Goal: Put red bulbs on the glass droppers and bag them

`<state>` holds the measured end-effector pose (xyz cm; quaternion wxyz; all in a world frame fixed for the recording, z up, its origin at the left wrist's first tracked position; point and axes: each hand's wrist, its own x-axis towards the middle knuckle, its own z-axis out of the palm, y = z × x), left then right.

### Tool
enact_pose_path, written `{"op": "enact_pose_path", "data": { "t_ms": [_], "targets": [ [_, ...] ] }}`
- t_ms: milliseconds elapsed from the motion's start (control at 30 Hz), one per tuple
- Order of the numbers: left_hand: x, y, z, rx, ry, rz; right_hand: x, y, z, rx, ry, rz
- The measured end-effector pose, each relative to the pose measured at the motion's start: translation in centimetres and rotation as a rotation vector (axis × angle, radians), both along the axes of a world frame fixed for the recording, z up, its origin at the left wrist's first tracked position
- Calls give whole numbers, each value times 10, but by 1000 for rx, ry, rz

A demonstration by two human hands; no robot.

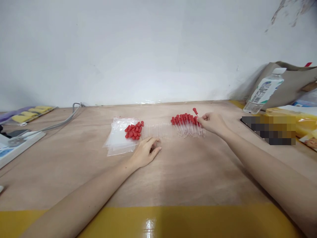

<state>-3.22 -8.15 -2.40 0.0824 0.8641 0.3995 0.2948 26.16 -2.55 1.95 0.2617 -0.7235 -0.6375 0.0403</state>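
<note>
My right hand (pixel 210 122) pinches a dropper (pixel 195 112), its red rubber bulb pointing up and its lower part hidden by the fingers. Just left of it lies a pile of droppers (pixel 185 119), red bulbs toward the wall and clear tubes toward me. My left hand (pixel 146 150) rests on the table with loosely bent fingers apart and nothing visible in them. Beyond its fingertips, a row of clear tubes without bulbs (pixel 157 130) lies side by side. Loose red rubber bulbs (pixel 134 131) are heaped on clear plastic bags (pixel 119 138).
A power strip (pixel 22 145) with a grey cable (pixel 61 120) and a yellow-and-purple packet (pixel 29 114) lie left. At right are a blurred-out dark flat object (pixel 269 130), a plastic bottle (pixel 264 89), a bag (pixel 292 79) and yellow packaging (pixel 284 114). A wall stands behind.
</note>
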Motion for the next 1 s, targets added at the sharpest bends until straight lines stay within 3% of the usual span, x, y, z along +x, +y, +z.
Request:
{"op": "enact_pose_path", "data": {
  "t_ms": [167, 533, 700, 767, 867, 933, 1000],
  "targets": [
    [1, 0, 1, -11, 11, 5, 4, 8, -19, -68, 17, -152],
    [2, 1, 0, -15, 13, 11, 7, 12, -29, -119, -18, -86],
    [2, 1, 0, -21, 28, 3, 0, 5, -26, -26, -31, -103],
    [2, 1, 1, -20, 33, 1, -12, -1, -24, 34, -25, -40],
    [2, 2, 1, -25, 33, -3, -38, -11, -22, 89, -27, 173],
    [3, 2, 1, -30, 31, -8, -58, -14, -21, 77, -77, 289],
    [3, 2, 1, -37, 31, -11, -77, -12, -21, 30, -125, 293]
  ]
}}
